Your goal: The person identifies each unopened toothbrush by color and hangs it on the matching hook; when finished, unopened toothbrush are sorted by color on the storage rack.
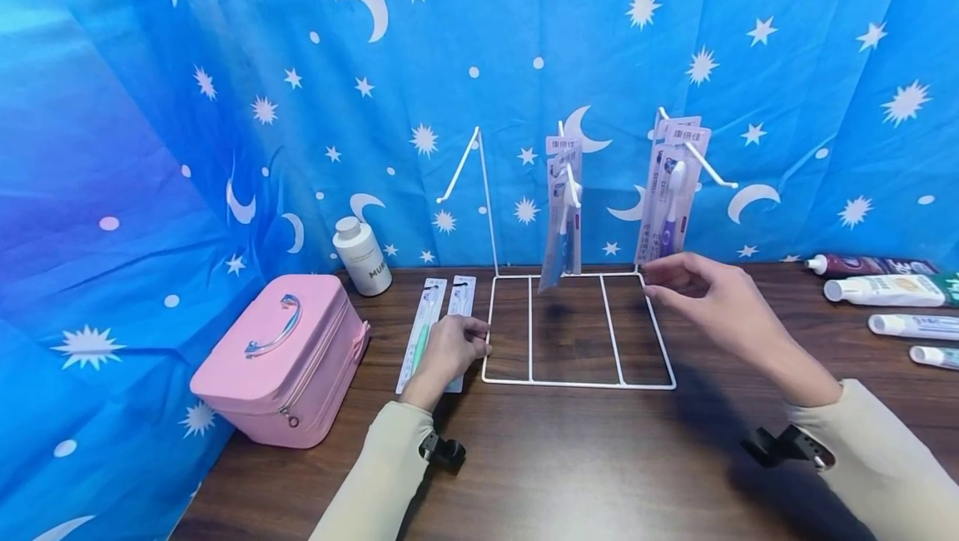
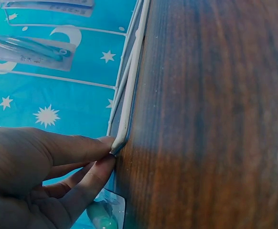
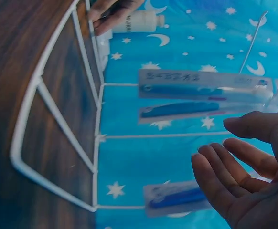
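Note:
A white wire display rack (image 1: 577, 385) stands on the table. My left hand (image 1: 449, 351) pinches its left base wire between thumb and fingers, seen close in the left wrist view. Beside the rack's right edge my right hand (image 1: 708, 295) is held in the air, fingers loosely bent and nothing between them. Packaged toothbrushes with purple handles (image 1: 668, 233) hang from the right hook, just above that hand. More packaged toothbrushes (image 1: 563, 225) hang on the middle hook. The left hook (image 1: 459, 165) bears none. Two packaged toothbrushes (image 1: 422, 329) lie by my left hand, which partly covers one.
At the left sits a pink case (image 1: 277, 358) with a handle. A white bottle (image 1: 363, 256) stands behind it. Several toothpaste tubes (image 1: 884, 290) lie at the far right. A blue curtain (image 1: 479, 42) with moons and stars hangs behind the table (image 1: 539, 458).

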Motion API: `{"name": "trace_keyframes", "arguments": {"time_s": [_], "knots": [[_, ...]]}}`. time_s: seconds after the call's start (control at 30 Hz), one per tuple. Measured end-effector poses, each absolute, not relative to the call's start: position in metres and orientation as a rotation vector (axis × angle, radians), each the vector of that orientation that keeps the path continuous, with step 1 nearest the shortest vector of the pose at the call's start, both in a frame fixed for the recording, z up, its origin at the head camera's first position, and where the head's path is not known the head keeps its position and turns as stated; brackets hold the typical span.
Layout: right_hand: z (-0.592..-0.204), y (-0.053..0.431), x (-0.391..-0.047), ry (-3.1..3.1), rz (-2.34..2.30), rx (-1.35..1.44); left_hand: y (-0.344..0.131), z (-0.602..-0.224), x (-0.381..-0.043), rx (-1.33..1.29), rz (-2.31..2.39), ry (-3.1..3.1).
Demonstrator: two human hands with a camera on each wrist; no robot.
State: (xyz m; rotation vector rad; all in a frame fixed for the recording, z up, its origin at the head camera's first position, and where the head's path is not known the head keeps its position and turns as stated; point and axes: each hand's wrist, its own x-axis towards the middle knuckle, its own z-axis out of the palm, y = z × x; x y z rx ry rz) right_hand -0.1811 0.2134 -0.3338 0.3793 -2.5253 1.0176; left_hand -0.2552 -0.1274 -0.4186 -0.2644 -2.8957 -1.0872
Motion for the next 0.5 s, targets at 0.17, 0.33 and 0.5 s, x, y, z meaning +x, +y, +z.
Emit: {"name": "trace_keyframes", "arguments": {"time_s": [0.17,0.33,0.5], "knots": [[-0.347,0.228,-0.180,-2.577,1.008,0.410,-0.125,-0.418,-0.255,-0.264,-1.072,-2.903],[-0.356,0.238,-0.180,-2.652,1.034,0.424,-0.126,-0.418,-0.255,-0.280,-1.065,-2.894],[-0.367,0.247,-0.187,-2.731,1.093,0.444,-0.126,-0.418,-0.254,-0.261,-1.070,-2.900]]}}
